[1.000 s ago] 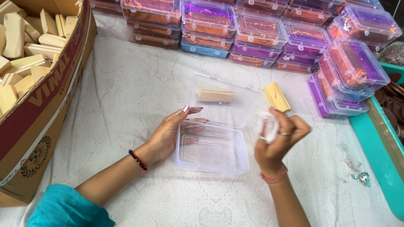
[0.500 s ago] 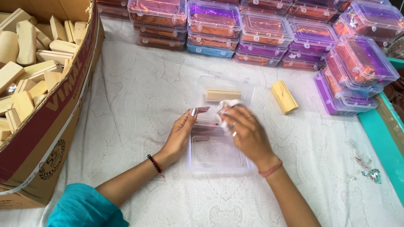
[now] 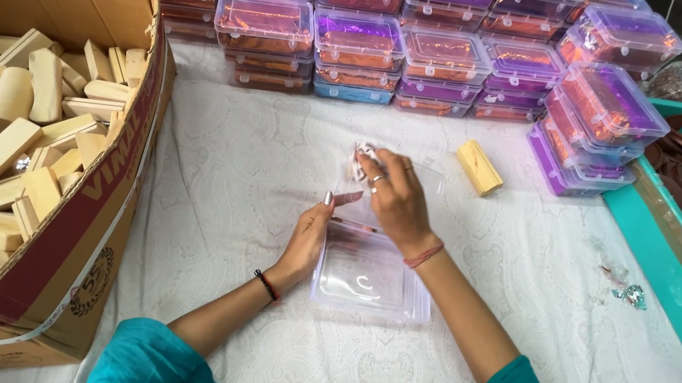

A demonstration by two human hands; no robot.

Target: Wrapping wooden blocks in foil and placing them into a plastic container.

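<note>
A clear plastic box (image 3: 373, 292) lies open on the white cloth in front of me, its clear lid (image 3: 429, 178) folded back behind it. My left hand (image 3: 311, 235) grips the box's left rim, with the fingers reaching over the back-left corner. Over the back of the box and the lid, my right hand (image 3: 391, 197) pinches a small crumpled white packet (image 3: 360, 156). A yellow wooden block (image 3: 479, 166) lies alone on the cloth to the right of my right hand. What is under my right hand is hidden.
A big cardboard carton (image 3: 93, 216) with several pale wooden blocks (image 3: 8, 148) stands at the left. Stacks of shut clear boxes (image 3: 357, 37) with purple and orange contents line the back and right. A teal tray (image 3: 669, 285) holds brown discs. Wrapper scraps (image 3: 630, 294) lie near it.
My right hand carried the white packet from the right of the box to over its back and lid. My left hand stayed at the box's left rim.
</note>
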